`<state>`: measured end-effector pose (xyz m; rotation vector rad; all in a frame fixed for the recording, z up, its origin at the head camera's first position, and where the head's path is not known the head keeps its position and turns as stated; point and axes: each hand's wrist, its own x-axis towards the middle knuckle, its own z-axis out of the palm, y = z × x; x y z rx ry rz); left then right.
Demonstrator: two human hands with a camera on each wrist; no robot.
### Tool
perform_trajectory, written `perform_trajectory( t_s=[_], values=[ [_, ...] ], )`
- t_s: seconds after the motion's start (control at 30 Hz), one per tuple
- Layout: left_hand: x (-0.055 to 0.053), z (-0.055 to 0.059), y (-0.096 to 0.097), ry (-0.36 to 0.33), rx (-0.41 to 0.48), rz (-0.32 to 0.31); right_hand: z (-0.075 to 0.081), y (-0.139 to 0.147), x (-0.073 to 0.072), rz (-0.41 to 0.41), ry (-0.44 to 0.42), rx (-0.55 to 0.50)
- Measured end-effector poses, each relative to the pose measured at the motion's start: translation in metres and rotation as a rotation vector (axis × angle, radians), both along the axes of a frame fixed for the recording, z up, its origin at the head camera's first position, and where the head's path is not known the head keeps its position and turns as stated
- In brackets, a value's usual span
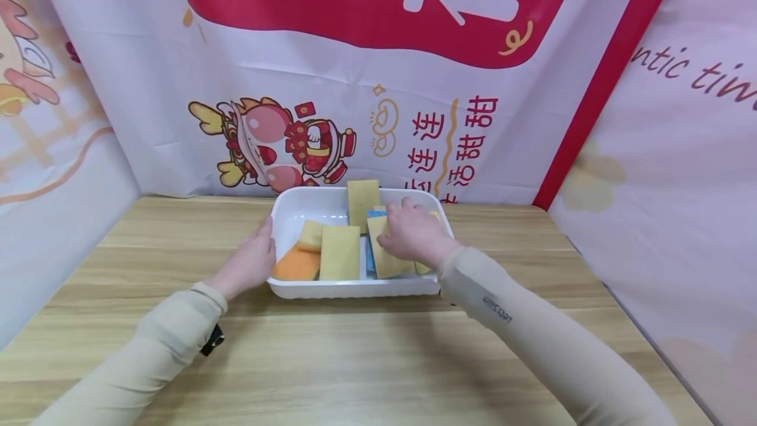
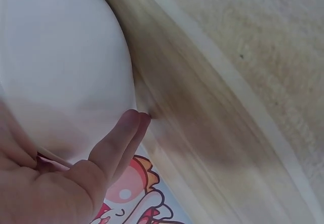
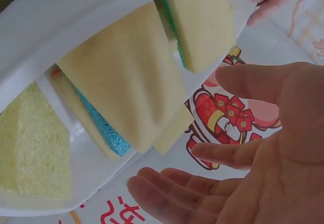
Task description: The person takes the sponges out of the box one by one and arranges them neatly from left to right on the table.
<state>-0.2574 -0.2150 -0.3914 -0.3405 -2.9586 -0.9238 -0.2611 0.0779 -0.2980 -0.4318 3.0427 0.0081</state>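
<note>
In the head view, we see a white tray (image 1: 349,290) on the wooden table (image 1: 367,360), and the sponges are inside it. An orange sponge (image 1: 298,265) lies at the left end, a cream sponge (image 1: 340,254) is near the front wall, and a tall sponge (image 1: 362,201) rises above the back rim. The right hand (image 1: 416,232) is over the right part, just beside a tilted sponge (image 1: 387,260) with a blue edge (image 1: 370,258) next to it. These pieces overlap, so we think a careless pull could drag a neighbour or topple the tall one over the rim.

In the left wrist view, the left hand (image 2: 55,193) has its fingers extended along the tray's outer wall, grasping nothing. If this support slackens, the tray could perhaps slide under a push.

In the right wrist view, thumb and fingers are spread wide, with nothing between them. Whether a fingertip touches a sponge, we cannot tell. A pale yellow sponge (image 3: 35,148) sits apart; closing too early might miss the tilted one.
</note>
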Motion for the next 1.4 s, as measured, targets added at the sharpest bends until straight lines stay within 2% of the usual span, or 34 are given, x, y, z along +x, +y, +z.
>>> perform_trajectory(
  t_s=[0.17,0.57,0.77,1.0,1.2,1.4],
  values=[
    [0.001,0.001,0.001,0.004,0.001,-0.004,-0.004,-0.004,-0.004,0.0,-0.016,0.014],
    [0.003,0.003,0.002,-0.041,0.038,0.047,-0.015,-0.013,-0.012,-0.09,-0.083,-0.046],
    [0.003,0.003,0.003,-0.047,0.041,0.042,-0.019,-0.017,-0.013,-0.095,-0.075,-0.026],
    [0.003,0.003,0.002,-0.076,0.035,0.041,-0.02,-0.024,-0.014,-0.135,-0.128,-0.043],
    [0.003,0.004,0.003,-0.06,0.027,0.033,-0.021,-0.028,-0.012,-0.072,-0.063,0.021],
    [0.004,0.004,0.003,-0.074,0.024,0.041,-0.022,-0.029,-0.011,-0.007,-0.014,0.1]
  ],
)
